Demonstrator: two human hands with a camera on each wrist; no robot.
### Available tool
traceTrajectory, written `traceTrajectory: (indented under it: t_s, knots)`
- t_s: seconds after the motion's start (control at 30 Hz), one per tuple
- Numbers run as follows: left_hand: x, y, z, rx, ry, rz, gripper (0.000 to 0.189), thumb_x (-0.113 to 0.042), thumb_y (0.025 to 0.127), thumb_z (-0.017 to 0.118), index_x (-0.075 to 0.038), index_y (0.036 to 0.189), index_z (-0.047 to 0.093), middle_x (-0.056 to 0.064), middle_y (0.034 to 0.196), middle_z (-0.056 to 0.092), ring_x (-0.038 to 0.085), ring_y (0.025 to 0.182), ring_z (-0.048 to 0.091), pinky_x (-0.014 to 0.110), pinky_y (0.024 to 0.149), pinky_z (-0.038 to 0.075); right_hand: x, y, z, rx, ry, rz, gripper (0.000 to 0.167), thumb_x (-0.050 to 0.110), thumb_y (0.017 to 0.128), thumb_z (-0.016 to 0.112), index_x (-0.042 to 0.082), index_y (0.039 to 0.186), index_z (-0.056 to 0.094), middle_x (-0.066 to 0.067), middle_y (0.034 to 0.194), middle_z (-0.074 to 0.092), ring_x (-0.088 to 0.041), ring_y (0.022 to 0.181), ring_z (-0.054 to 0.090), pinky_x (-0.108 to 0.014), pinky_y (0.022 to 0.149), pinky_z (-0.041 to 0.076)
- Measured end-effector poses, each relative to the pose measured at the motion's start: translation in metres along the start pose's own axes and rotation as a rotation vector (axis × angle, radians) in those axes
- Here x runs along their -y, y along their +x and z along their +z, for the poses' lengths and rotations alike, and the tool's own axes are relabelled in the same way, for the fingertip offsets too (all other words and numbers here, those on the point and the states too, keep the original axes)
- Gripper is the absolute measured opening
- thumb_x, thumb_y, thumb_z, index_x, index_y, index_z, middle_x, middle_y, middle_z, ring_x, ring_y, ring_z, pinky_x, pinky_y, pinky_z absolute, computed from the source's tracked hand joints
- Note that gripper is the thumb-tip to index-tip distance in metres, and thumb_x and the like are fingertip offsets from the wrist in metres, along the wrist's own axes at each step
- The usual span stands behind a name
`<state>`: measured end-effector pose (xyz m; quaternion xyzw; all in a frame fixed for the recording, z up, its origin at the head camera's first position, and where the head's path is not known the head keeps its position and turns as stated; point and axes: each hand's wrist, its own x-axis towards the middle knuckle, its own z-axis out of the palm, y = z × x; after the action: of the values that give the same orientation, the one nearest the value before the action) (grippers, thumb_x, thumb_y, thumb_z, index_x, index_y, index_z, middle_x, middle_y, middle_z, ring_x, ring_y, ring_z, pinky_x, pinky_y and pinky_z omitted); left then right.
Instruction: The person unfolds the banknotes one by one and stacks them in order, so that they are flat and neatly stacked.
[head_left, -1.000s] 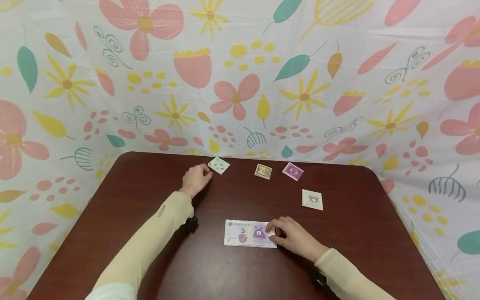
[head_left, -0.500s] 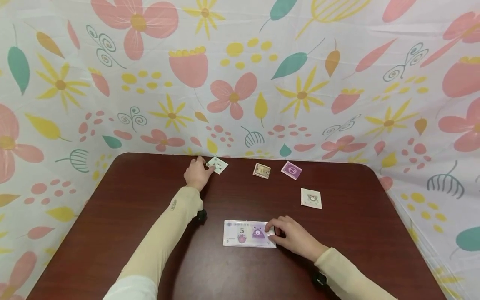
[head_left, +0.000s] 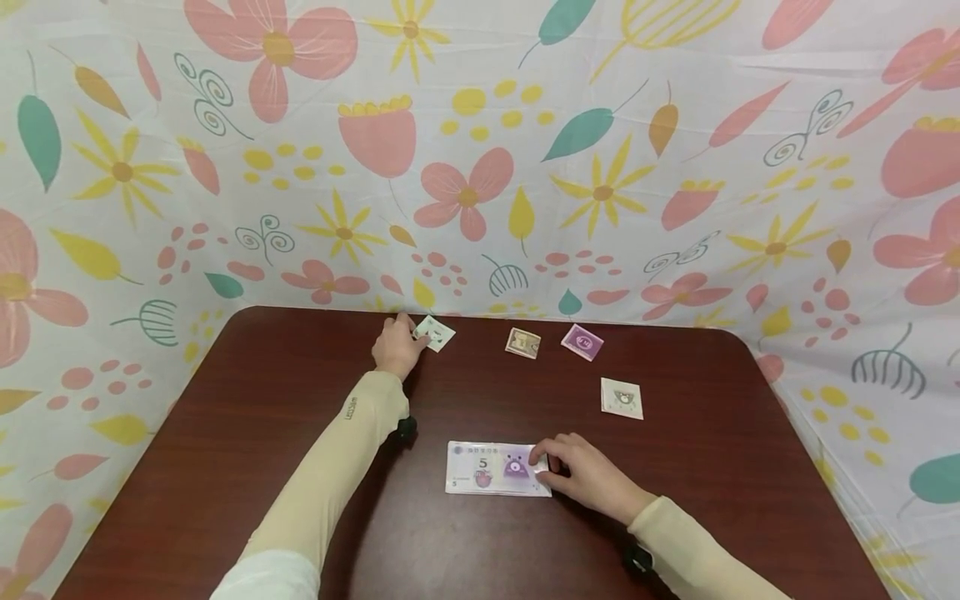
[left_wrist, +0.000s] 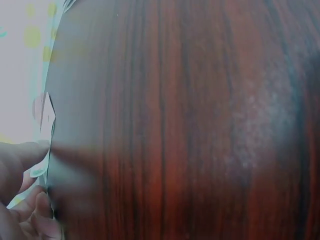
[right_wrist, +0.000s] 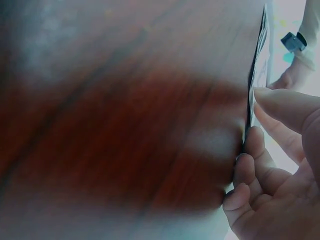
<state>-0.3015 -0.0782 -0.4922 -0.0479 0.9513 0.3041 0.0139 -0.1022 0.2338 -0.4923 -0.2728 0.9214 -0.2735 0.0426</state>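
"Left hand first: how does it stand?"

"Stretched to the far side of the desk, thumb and fingers narrowed, pinching the left corner of a pale green folded note. That note lies by the desk's back edge."

"And the right hand?"

"Also drawn in close. Its thumb and index finger grip the right end of a lilac banknote marked 5, lying flat on the desk's nearer middle. From the right wrist, the other fingers curl beside the paper's edge."

"What else is out?"

"Right of the green note, a brown folded note, then a dark purple folded note. Nearer and further right, a white folded note. Flower-printed cloth hangs behind."
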Motion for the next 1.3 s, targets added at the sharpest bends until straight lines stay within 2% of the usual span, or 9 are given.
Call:
traceTrajectory:
  t_s: [0.27, 0.53, 0.63, 0.7, 0.77, 0.83, 1.0, 1.17, 1.3]
  knots:
    - [-0.004, 0.000, -0.002, -0.024, 0.055, -0.074, 0.040, -0.036, 0.097, 0.075, -0.003, 0.115, 0.060, 0.023, 0.125, 0.055, 0.044, 0.097, 0.065, 0.056, 0.081, 0.054, 0.000, -0.001, 0.001, -0.006, -0.001, -0.001, 0.018, 0.013, 0.093, 0.078, 0.021, 0.106, 0.069, 0.015, 0.081, 0.049, -0.009, 0.083, 0.048, -0.025, 0.072, 0.042]
    - [-0.007, 0.001, -0.003, 0.006, 0.074, -0.088, 0.031, -0.033, 0.099, 0.073, -0.004, 0.106, 0.062, 0.022, 0.125, 0.057, 0.042, 0.094, 0.066, 0.055, 0.082, 0.055, 0.000, -0.002, 0.001, -0.018, -0.003, -0.019, 0.017, 0.013, 0.093, 0.078, 0.021, 0.106, 0.069, 0.014, 0.081, 0.050, -0.008, 0.083, 0.048, -0.026, 0.072, 0.042]
    - [-0.009, -0.001, -0.003, 0.023, 0.083, -0.075, 0.029, -0.030, 0.101, 0.070, -0.003, 0.110, 0.064, 0.021, 0.125, 0.058, 0.042, 0.097, 0.067, 0.055, 0.084, 0.055, 0.001, -0.002, 0.000, -0.029, -0.002, -0.030, 0.017, 0.012, 0.093, 0.078, 0.021, 0.105, 0.069, 0.014, 0.081, 0.050, -0.008, 0.083, 0.048, -0.026, 0.071, 0.042]
    - [-0.010, -0.002, -0.004, 0.027, 0.096, -0.060, 0.033, -0.029, 0.102, 0.068, -0.001, 0.119, 0.064, 0.022, 0.127, 0.058, 0.043, 0.098, 0.067, 0.056, 0.084, 0.055, 0.001, -0.002, 0.001, -0.033, -0.004, -0.031, 0.018, 0.012, 0.093, 0.078, 0.021, 0.105, 0.069, 0.013, 0.080, 0.050, -0.008, 0.083, 0.048, -0.025, 0.071, 0.042]
    - [-0.011, -0.003, -0.004, 0.017, 0.104, -0.056, 0.039, -0.029, 0.102, 0.068, 0.000, 0.128, 0.061, 0.024, 0.128, 0.058, 0.044, 0.098, 0.067, 0.057, 0.084, 0.056, 0.001, -0.002, 0.001, -0.034, 0.000, -0.035, 0.018, 0.012, 0.093, 0.078, 0.021, 0.105, 0.069, 0.013, 0.080, 0.050, -0.008, 0.083, 0.048, -0.025, 0.071, 0.042]
    - [-0.011, -0.004, -0.005, 0.001, 0.105, -0.062, 0.041, -0.031, 0.101, 0.070, 0.000, 0.127, 0.060, 0.024, 0.127, 0.058, 0.045, 0.097, 0.067, 0.056, 0.083, 0.056, 0.001, -0.002, 0.001, -0.036, -0.003, -0.038, 0.018, 0.012, 0.093, 0.078, 0.021, 0.105, 0.069, 0.013, 0.080, 0.050, -0.008, 0.083, 0.048, -0.025, 0.071, 0.042]
    - [-0.009, -0.007, -0.006, -0.007, 0.067, -0.066, 0.033, -0.032, 0.099, 0.073, -0.003, 0.112, 0.064, 0.021, 0.124, 0.058, 0.043, 0.096, 0.067, 0.054, 0.083, 0.055, 0.000, -0.002, 0.001, -0.026, -0.015, -0.024, 0.018, 0.013, 0.093, 0.078, 0.021, 0.105, 0.069, 0.014, 0.080, 0.050, -0.007, 0.083, 0.048, -0.026, 0.072, 0.042]
    - [-0.003, -0.008, -0.005, -0.004, -0.008, -0.053, 0.035, -0.030, 0.100, 0.073, -0.005, 0.123, 0.066, 0.021, 0.129, 0.057, 0.043, 0.102, 0.065, 0.055, 0.088, 0.054, 0.000, -0.002, 0.000, -0.007, -0.018, 0.002, 0.018, 0.013, 0.093, 0.078, 0.021, 0.106, 0.069, 0.014, 0.081, 0.050, -0.007, 0.084, 0.048, -0.026, 0.074, 0.043]
    - [0.000, -0.011, -0.007, -0.012, -0.048, -0.046, 0.030, -0.024, 0.102, 0.069, -0.006, 0.126, 0.066, 0.021, 0.130, 0.058, 0.043, 0.099, 0.065, 0.055, 0.086, 0.053, -0.001, -0.001, 0.000, 0.005, -0.015, 0.007, 0.018, 0.013, 0.093, 0.078, 0.021, 0.106, 0.069, 0.014, 0.081, 0.050, -0.007, 0.085, 0.048, -0.027, 0.074, 0.043]
